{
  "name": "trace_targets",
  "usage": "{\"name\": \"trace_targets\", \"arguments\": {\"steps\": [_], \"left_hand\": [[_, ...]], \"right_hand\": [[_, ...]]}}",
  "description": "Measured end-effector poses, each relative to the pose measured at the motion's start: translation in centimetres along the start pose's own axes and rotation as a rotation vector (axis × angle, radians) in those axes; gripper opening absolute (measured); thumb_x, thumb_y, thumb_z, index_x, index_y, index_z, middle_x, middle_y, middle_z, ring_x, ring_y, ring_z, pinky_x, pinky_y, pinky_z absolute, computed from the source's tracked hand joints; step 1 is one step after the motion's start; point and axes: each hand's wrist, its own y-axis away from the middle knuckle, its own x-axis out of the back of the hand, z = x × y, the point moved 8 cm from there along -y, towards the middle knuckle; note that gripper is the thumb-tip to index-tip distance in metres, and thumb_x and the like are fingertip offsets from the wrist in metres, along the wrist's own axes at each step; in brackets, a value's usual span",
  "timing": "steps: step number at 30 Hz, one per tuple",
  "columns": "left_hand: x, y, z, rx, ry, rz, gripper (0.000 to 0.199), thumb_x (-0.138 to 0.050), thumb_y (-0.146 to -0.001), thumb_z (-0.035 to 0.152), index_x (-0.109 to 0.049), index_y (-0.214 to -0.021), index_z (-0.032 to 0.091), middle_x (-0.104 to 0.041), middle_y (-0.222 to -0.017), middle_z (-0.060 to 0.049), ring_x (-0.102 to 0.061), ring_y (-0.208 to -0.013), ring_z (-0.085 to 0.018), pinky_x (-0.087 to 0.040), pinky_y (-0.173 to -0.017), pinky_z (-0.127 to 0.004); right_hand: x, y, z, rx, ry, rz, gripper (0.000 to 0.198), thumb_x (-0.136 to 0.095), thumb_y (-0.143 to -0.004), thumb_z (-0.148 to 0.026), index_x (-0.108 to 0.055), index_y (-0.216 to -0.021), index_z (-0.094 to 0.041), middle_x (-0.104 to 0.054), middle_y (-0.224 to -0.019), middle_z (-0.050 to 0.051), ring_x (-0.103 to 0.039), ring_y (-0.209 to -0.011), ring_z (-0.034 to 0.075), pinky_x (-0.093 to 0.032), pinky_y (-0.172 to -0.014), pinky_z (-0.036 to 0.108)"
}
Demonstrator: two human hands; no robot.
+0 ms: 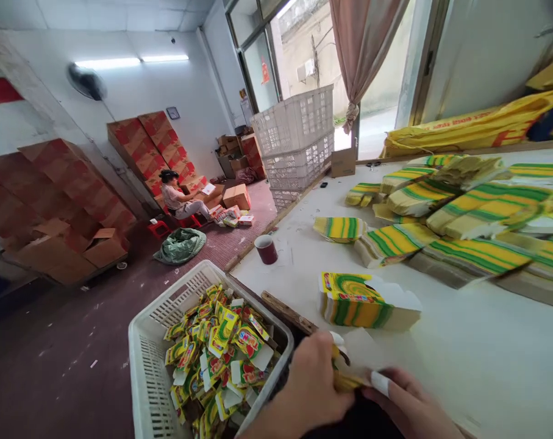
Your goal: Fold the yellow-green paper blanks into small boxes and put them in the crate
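At the table's near edge my left hand is closed around a small yellow carton whose white flaps stand up. My right hand, with white tape on a finger, grips the other end of this carton. Just beyond my hands a stack of flat printed cartons stands on the white table. To the left of my left hand is a white plastic basket with many small yellow and green cartons heaped inside.
Bundles of flat cartons cover the table's far right, with a yellow sack behind. A dark red mug stands near the left edge. Stacked white crates rise beyond. A seated person works among cardboard boxes.
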Motion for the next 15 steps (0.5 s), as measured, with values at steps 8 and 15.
{"name": "trace_targets", "arguments": {"steps": [8, 15], "left_hand": [[2.9, -1.2, 1.4, -0.141, -0.081, 0.145, 0.058, -0.063, -0.063, 0.019, -0.033, -0.113, 0.019, -0.063, -0.097, -0.011, -0.064, -0.088, -0.03, -0.055, -0.073, -0.043], [3.0, -1.6, 0.9, -0.056, -0.03, 0.113, 0.058, -0.065, -0.064, 0.021, -0.032, -0.112, 0.02, -0.064, -0.094, -0.01, -0.066, -0.085, -0.028, -0.054, -0.071, -0.041]], "right_hand": [[-2.7, 1.3, -2.5, -0.07, -0.334, -0.084, 0.032, -0.091, -0.048, -0.032, -0.069, -0.067, -0.02, -0.068, -0.073, 0.0, -0.065, -0.076, 0.018, -0.054, -0.084, 0.038], [-2.5, 2.1, -3.8, -0.09, -0.358, -0.143, 0.033, -0.091, -0.052, -0.033, -0.071, -0.076, -0.022, -0.068, -0.077, -0.002, -0.063, -0.07, 0.011, -0.053, -0.071, 0.024]]}}
